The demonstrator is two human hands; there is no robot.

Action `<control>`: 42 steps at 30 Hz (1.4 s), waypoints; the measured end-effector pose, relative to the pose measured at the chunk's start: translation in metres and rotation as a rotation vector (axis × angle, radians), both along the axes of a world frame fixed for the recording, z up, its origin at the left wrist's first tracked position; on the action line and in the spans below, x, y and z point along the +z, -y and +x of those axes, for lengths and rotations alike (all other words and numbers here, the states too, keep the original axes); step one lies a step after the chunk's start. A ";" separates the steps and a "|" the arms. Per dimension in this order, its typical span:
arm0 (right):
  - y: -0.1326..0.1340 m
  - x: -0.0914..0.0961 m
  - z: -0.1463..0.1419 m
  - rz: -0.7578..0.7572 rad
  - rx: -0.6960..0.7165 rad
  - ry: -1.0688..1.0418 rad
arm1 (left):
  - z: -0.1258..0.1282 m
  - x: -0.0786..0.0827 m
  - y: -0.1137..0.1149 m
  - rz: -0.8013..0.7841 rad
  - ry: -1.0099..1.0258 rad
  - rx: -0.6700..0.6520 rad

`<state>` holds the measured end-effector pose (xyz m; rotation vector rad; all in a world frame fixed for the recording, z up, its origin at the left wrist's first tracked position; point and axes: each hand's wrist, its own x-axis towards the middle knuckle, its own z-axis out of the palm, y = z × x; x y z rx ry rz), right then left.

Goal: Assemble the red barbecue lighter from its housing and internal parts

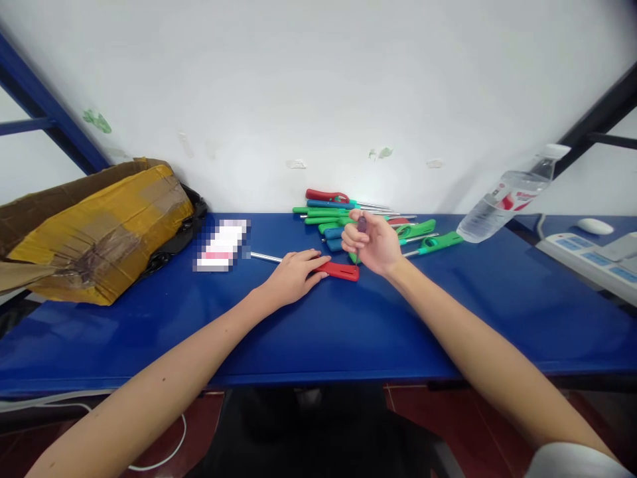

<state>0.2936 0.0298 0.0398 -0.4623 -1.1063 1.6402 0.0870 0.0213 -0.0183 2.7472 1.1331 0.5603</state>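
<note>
A red long-necked lighter (pixel 343 271) lies flat on the blue table, its metal tube pointing left. My left hand (pixel 296 275) is closed over its middle and presses it down. In my right hand (pixel 381 242) a small screwdriver (pixel 361 226) with a dark handle stands upright. Its thin shaft points down at the right end of the red lighter; whether the tip touches cannot be made out. Just behind my hands lies a pile of green, blue and red lighters (pixel 323 213), partly hidden by my right hand. Another green lighter (pixel 442 243) lies right of that hand.
A yellow-taped cardboard box (pixel 99 239) stands at the left, with a blurred white item (pixel 219 245) beside it. To the right are a water bottle (pixel 507 199), a white power strip (pixel 592 259) and a white mouse (pixel 595 226). A wall backs the blue table (pixel 348 338).
</note>
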 end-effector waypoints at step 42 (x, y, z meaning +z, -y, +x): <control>0.006 0.003 0.013 -0.042 -0.028 -0.015 | 0.001 0.004 0.004 -0.008 -0.074 0.036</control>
